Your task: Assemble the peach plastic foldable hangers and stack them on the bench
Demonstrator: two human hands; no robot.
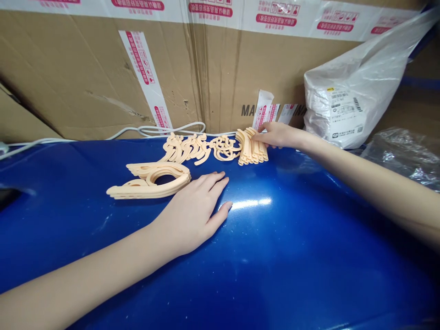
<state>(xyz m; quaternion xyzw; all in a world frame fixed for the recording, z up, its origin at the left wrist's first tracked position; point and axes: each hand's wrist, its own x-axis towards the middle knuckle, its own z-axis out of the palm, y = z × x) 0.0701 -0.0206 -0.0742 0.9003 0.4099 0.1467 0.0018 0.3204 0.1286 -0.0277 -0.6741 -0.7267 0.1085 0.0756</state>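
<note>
Right hand (277, 135) clasps an upright bundle of peach plastic pieces (250, 149) at the blue table's (292, 256) far edge, apparently keeping them aligned, while left hand (192, 213) lies flat and empty, fingers spread, just beside a flat stack (154, 180).

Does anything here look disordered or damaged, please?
Yes. The loose peach pieces lie tangled between the flat stack near the left hand and the upright bundle at the right hand. The cardboard box behind is scuffed and creased.

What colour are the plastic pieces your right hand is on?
Pale peach-orange pieces, clearest in the head view, under the right hand.
</note>
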